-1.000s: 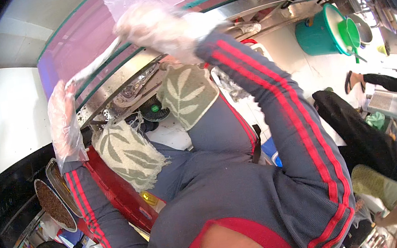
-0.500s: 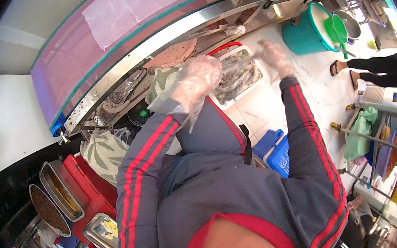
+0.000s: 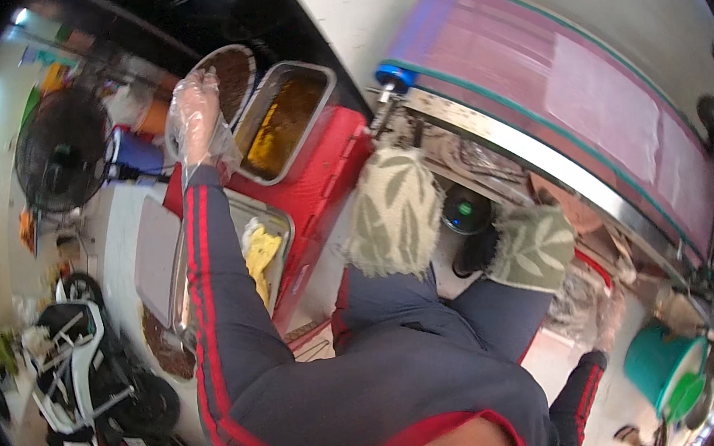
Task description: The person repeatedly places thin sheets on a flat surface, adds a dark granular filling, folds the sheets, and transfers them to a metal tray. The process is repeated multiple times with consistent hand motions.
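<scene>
My left hand [image 3: 197,118], in a loose clear plastic glove, is at the near edge of a round tray [image 3: 234,74] of dark brown crumbs. Its fingers look curled together; whatever they may hold is hidden. Beside it stands a rectangular metal pan [image 3: 285,121] with yellow-brown liquid in it. My right arm reaches out to the right. The right hand [image 3: 607,328] is small and blurred beside a white basin with clear plastic bags [image 3: 577,299], so its fingers cannot be made out.
The pans rest on a red box [image 3: 329,173]; a metal tray with yellow pieces [image 3: 262,256] is nearer me. Leaf-patterned cloths [image 3: 395,210] cover my knees. A glass-sided cabinet [image 3: 527,89] runs along the right. There are a fan [image 3: 63,151], a motorcycle [image 3: 83,369] and a teal bucket [image 3: 660,369].
My view has swung left. My left hand has gone from above the basin to the round tray at the left. The right hand stays near the basin's side.
</scene>
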Available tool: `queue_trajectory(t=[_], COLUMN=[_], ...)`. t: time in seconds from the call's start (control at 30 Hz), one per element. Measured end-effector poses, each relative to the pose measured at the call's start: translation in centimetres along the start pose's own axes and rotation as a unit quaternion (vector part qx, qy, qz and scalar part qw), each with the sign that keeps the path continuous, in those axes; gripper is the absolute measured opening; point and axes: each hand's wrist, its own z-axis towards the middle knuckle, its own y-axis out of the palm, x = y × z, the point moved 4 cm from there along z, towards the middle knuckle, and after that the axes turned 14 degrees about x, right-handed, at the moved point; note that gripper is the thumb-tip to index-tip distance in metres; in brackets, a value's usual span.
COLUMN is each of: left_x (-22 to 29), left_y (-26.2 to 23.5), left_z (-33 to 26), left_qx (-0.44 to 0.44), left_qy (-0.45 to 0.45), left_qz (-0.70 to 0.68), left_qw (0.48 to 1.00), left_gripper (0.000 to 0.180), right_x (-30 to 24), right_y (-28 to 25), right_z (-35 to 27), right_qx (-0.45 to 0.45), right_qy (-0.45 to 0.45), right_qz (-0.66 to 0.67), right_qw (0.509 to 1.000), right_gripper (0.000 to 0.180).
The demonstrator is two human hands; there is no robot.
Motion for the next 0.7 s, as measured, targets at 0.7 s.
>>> queue_trajectory(t=[0.7], left_x=[11.7], left_y=[2.2], left_z=[1.8], left_qx=[-0.194], left_qy=[-0.192], left_qz=[-0.492], left_qw=[0.827], left_gripper=[0.040], right_x=[-11.1], right_y=[-5.5], right_z=[2.8], right_qx=[0.054], right_qy=[-0.097], right_qz=[0.124], right_qw=[0.986], right_gripper=[0.042])
